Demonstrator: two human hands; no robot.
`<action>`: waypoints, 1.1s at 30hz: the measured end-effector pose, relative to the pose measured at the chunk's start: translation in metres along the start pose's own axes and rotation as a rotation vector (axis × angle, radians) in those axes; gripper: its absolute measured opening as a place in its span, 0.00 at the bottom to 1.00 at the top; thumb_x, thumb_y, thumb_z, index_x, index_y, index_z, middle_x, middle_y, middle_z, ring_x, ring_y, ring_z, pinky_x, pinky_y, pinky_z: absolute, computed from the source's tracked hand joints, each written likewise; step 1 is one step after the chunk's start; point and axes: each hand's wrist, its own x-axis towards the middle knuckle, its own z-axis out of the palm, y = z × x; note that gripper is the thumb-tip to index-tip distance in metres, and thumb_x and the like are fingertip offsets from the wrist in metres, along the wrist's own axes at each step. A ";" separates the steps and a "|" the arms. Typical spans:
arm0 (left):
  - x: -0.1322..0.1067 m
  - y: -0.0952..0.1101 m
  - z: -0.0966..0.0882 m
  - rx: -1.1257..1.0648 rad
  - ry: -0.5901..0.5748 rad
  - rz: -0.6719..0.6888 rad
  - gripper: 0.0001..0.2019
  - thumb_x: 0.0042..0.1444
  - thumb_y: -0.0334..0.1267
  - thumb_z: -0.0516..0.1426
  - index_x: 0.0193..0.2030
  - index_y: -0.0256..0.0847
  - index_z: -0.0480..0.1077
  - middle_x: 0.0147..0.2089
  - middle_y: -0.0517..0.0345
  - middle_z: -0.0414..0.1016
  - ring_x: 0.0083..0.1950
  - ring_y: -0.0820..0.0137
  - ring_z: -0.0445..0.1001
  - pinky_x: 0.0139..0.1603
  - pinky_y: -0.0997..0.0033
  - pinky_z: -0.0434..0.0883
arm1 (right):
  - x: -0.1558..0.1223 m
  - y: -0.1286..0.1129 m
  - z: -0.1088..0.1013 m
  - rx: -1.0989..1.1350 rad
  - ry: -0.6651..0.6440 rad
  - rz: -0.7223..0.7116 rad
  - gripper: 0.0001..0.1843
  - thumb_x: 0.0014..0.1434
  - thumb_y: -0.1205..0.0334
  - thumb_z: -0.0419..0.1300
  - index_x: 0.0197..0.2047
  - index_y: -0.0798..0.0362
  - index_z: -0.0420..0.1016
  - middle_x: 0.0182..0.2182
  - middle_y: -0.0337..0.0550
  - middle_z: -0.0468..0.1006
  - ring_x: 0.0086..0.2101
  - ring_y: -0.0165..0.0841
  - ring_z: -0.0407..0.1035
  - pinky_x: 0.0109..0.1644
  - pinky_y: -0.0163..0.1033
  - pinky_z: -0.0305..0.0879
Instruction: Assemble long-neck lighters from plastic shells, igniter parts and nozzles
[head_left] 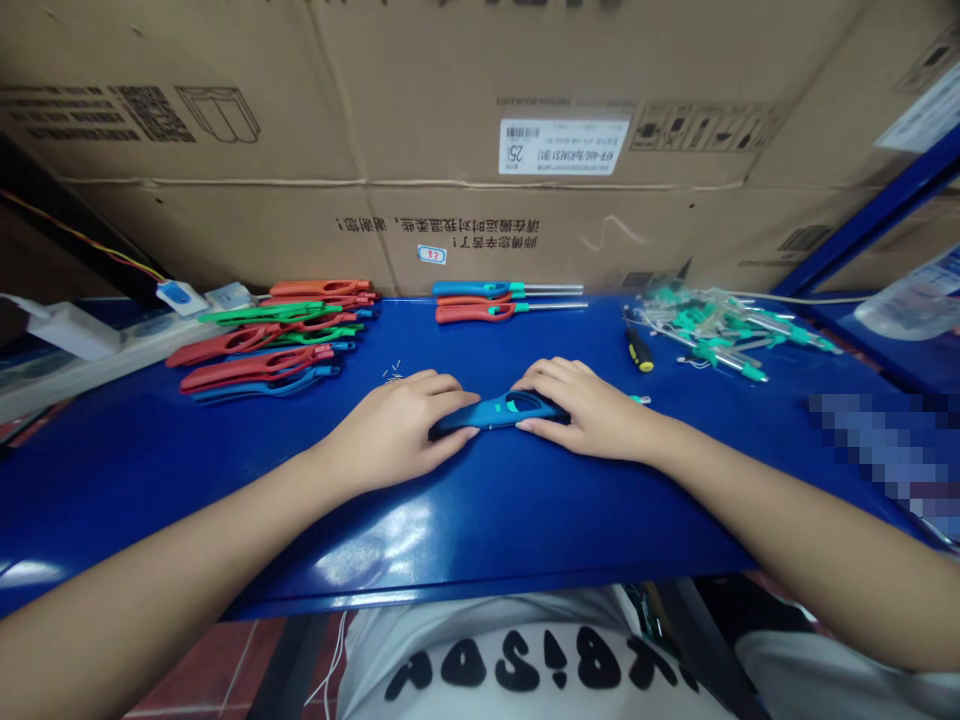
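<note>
A blue long-nosed lighter (491, 412) lies crosswise between my two hands, just above or on the blue table. My left hand (405, 425) has thumb and fingers closed round its left end. Wrapped over the other end, beside the trigger loop, is my right hand (600, 410). A small green and metal tip pokes out past the right hand; most of that end is hidden. Behind my left hand lie several tiny metal screws (393, 376). A black and yellow screwdriver (639, 352) rests beyond my right hand.
Red, green, orange and blue lighter casings (259, 365) are heaped at the left, near a white power strip (142, 345). Lighters with metal tubes (487, 305) lie at the back middle. Green and metal lighter innards (712, 325) are piled at right. A cardboard wall (442, 150) stands behind.
</note>
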 end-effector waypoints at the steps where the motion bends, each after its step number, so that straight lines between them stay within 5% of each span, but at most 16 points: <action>1: 0.000 0.000 0.000 0.001 0.000 0.001 0.17 0.68 0.44 0.55 0.59 0.41 0.74 0.52 0.51 0.78 0.53 0.59 0.76 0.53 0.57 0.75 | 0.000 0.000 0.000 -0.002 0.000 0.000 0.19 0.69 0.49 0.58 0.57 0.51 0.71 0.52 0.51 0.75 0.52 0.45 0.67 0.54 0.50 0.60; 26: -0.001 0.006 0.006 0.149 0.001 0.040 0.16 0.66 0.39 0.58 0.58 0.38 0.75 0.50 0.49 0.78 0.50 0.58 0.77 0.49 0.58 0.76 | -0.003 0.002 0.001 -0.156 0.018 -0.058 0.22 0.69 0.52 0.58 0.60 0.55 0.74 0.47 0.53 0.76 0.49 0.44 0.70 0.51 0.49 0.62; 33: 0.000 0.003 0.011 0.066 0.045 0.016 0.15 0.69 0.40 0.54 0.57 0.37 0.73 0.48 0.49 0.78 0.49 0.59 0.78 0.49 0.59 0.76 | -0.002 0.000 -0.005 -0.160 0.090 -0.071 0.16 0.72 0.54 0.54 0.50 0.53 0.78 0.42 0.48 0.80 0.43 0.39 0.72 0.47 0.45 0.60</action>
